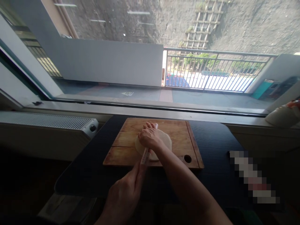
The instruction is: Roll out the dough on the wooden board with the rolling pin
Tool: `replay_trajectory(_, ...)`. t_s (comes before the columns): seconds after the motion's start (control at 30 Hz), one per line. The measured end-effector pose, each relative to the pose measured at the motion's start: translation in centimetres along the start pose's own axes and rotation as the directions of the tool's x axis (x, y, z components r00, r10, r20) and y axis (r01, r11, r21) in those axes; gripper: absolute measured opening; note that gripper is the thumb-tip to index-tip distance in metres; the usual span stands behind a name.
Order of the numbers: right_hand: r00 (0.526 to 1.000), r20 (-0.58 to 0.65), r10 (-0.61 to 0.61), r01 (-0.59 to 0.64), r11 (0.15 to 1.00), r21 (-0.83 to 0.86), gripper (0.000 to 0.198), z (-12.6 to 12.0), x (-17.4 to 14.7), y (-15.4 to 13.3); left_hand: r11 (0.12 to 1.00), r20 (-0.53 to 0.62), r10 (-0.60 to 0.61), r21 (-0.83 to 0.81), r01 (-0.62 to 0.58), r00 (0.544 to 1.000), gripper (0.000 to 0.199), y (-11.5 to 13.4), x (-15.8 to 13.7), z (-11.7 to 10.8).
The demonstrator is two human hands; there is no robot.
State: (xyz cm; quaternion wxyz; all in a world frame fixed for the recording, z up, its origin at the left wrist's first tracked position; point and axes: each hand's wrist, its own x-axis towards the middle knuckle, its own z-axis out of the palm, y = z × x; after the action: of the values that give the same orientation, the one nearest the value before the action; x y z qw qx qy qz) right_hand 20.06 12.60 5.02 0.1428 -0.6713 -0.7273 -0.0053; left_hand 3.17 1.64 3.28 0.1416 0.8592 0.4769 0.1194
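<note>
A flat round sheet of dough [165, 140] lies on a wooden cutting board [178, 132]. Across it, slanting away from me, is a slim pale rolling pin [145, 155] with fine marks along its near part. My left hand [124, 189] is closed around the near end, in front of the board. Over the dough, my right hand [150, 137] presses down on the pin with its fingers curled over it. That hand and forearm hide the pin's middle and part of the dough; the far tip shows beyond the fingers.
The board rests on a dark table [211, 137] with rounded corners, against a window sill [145, 109]. A radiator [44, 125] stands at left. Something blurred out [253, 178] lies at the right edge. A pale rounded object [282, 115] sits on the sill.
</note>
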Motion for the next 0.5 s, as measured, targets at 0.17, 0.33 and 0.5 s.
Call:
replay_trajectory(0.17, 0.990, -0.033, 0.139, -0.137, 0.990, 0.037, 0.038, -0.9, -6.0, 3.5, 0.983, -0.063, 0.089, 0.169, -0.077, 0.994, 0.054, 2.4, -1.1, 2.7)
replay_trajectory(0.33, 0.965, -0.060, 0.257, -0.255, 0.966, 0.038, 0.044, -1.2, -10.2, 5.5, 0.983, 0.005, 0.162, 0.082, -0.162, 0.987, 0.063, 3.0, -1.5, 3.9)
replay_trajectory(0.5, 0.981, -0.026, 0.194, -0.191, 0.978, 0.086, 0.049, 0.3, -4.3, 1.8, 0.991, 0.025, 0.097, -0.096, -0.095, 0.995, 0.059, 0.8, -1.5, 2.2)
